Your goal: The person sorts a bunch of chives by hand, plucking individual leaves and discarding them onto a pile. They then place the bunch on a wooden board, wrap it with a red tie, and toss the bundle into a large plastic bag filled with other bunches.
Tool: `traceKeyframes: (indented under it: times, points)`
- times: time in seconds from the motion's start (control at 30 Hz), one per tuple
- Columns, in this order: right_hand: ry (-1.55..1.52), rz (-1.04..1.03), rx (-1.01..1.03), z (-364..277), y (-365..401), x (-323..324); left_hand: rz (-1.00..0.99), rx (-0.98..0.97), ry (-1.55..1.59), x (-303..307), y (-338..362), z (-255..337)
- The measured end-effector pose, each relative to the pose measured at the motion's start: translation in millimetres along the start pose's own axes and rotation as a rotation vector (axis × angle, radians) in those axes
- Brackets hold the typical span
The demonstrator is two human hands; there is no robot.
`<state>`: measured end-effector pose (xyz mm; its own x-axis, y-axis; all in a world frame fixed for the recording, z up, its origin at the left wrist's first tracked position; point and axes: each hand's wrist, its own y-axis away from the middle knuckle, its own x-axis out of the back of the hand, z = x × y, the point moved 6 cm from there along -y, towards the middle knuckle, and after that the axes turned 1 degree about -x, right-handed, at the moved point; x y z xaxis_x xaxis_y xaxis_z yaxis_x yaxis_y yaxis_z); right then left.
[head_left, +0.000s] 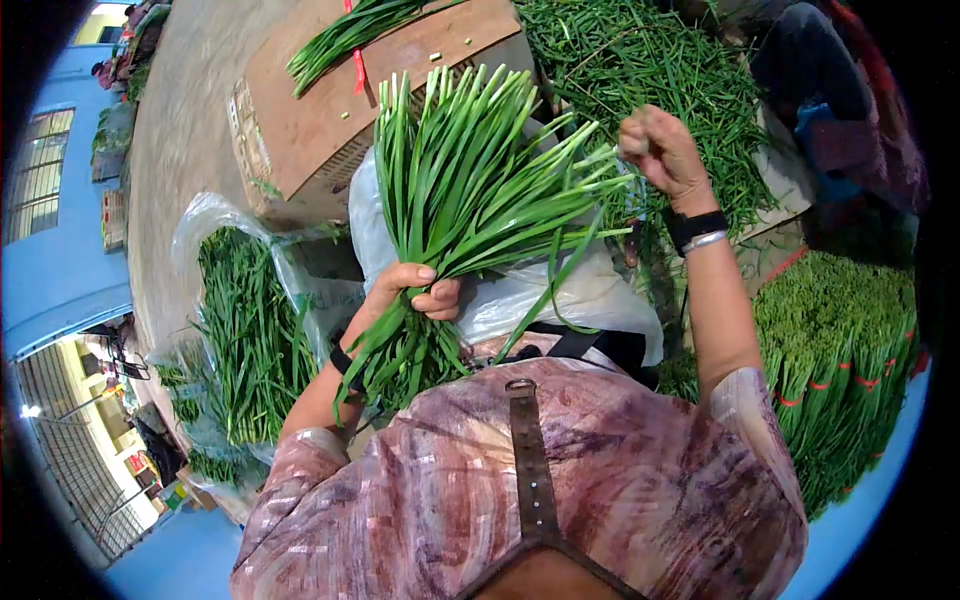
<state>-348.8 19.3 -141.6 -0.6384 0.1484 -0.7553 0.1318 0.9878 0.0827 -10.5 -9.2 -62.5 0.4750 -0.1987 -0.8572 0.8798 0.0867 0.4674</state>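
My left hand is wrapped round a bunch of garlic chives in front of my chest. The pale cut ends fan out upward and to the right, while the leafy ends hang down over my forearm. Just off the bunch's right-hand ends, my right hand is closed with its fingers curled together. Whatever it may pinch is too small and blurred to make out. A few loose blades droop from the bunch toward my lap, where a whitish plastic sheet lies.
Ahead stands a cardboard box with a chive bundle and a red tie on top. A heap of loose greens spreads ahead right. Chives in clear plastic lie at left. Red-banded bundles stand at right, near another person.
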Motion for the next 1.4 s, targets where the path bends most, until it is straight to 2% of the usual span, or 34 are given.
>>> traceKeyframes:
  times: [0.03, 0.07, 0.1, 0.17, 0.27, 0.33, 0.4, 0.43, 0.5, 0.53, 0.57, 0.6, 0.63, 0.73, 0.83, 0.97, 1.0, 1.1, 1.13, 1.23, 1.33, 1.37, 1.4]
  points:
    - [-0.098, -0.031, 0.020, -9.9, 2.1, 9.3, -0.013, 0.000, 0.013, 2.6, 0.0, -0.6]
    - [0.019, 0.101, -0.018, -18.0, 2.7, 31.4, -0.024, 0.001, 0.027, 8.6, 0.3, -1.8]
    - [0.650, 0.298, -0.219, -32.0, 5.5, 45.2, -0.035, 0.001, 0.041, 6.4, -0.4, -2.5]
    - [0.975, 0.271, -0.087, -47.2, -3.4, 34.7, 0.040, -0.013, 0.064, 1.4, 2.7, -2.2]
    - [1.450, 0.220, 0.122, -55.1, -23.9, -33.1, 0.125, -0.051, -0.008, 1.3, -0.7, 0.9]
    - [0.909, 0.178, -0.050, -37.2, -39.9, -87.8, 0.171, -0.080, -0.111, -5.5, -1.3, 3.5]
    - [0.971, 0.191, -0.099, -9.6, -63.0, -101.6, 0.251, -0.092, -0.274, -9.1, -0.7, 6.0]
    - [1.044, 0.263, -0.038, 3.5, -68.8, -100.3, 0.290, -0.103, -0.357, -9.7, 0.1, 7.6]
    - [1.076, 0.262, 0.179, 5.7, -68.6, -96.1, 0.276, -0.148, -0.459, -7.9, 2.7, 12.7]
    - [0.816, 0.249, 0.073, -10.9, -48.2, -113.5, 0.296, -0.184, -0.465, -12.7, 7.0, 13.5]
    - [0.636, 0.204, 0.087, -22.1, -29.5, -123.1, 0.317, -0.212, -0.469, -14.6, 10.7, 13.6]
    - [0.605, 0.164, 0.145, -32.9, -10.8, -133.1, 0.306, -0.223, -0.525, -12.1, 12.0, 15.3]
    - [0.576, 0.130, 0.206, -40.6, 6.1, -138.1, 0.309, -0.240, -0.514, -11.3, 12.3, 16.1]
    - [0.562, 0.197, 0.233, -34.1, 37.4, -112.7, 0.263, -0.279, -0.433, -11.8, 4.4, 16.6]
    - [0.435, 0.256, 0.106, -37.2, 62.1, -97.2, 0.297, -0.265, -0.373, -13.3, 4.6, 16.6]
    - [0.330, 0.047, 0.052, -49.1, 60.2, -95.1, 0.181, -0.199, -0.191, 0.3, 7.1, 11.6]
    - [0.387, 0.072, 0.136, -55.5, 54.5, -96.7, 0.143, -0.197, -0.169, 3.3, 6.4, 10.7]
    - [0.641, 0.156, 0.057, -64.0, 36.7, -84.1, 0.084, -0.139, -0.107, 8.1, 8.8, 6.0]
    - [0.768, 0.192, 0.107, -58.4, 24.5, -72.6, 0.107, -0.135, -0.117, 6.5, 9.5, 6.2]
    - [1.012, 0.164, 0.020, -43.1, -6.4, -51.7, 0.065, -0.133, -0.125, 13.5, 9.2, 4.6]
    - [1.225, -0.058, -0.138, -20.0, -26.7, -59.9, 0.078, -0.136, -0.147, 10.1, 8.0, 5.6]
    - [1.152, -0.176, -0.238, -5.6, -32.5, -55.9, 0.095, -0.146, -0.180, 8.2, 8.9, 7.1]
    - [1.180, -0.279, -0.233, -3.8, -31.2, -64.5, 0.111, -0.158, -0.212, 5.7, 10.0, 8.3]
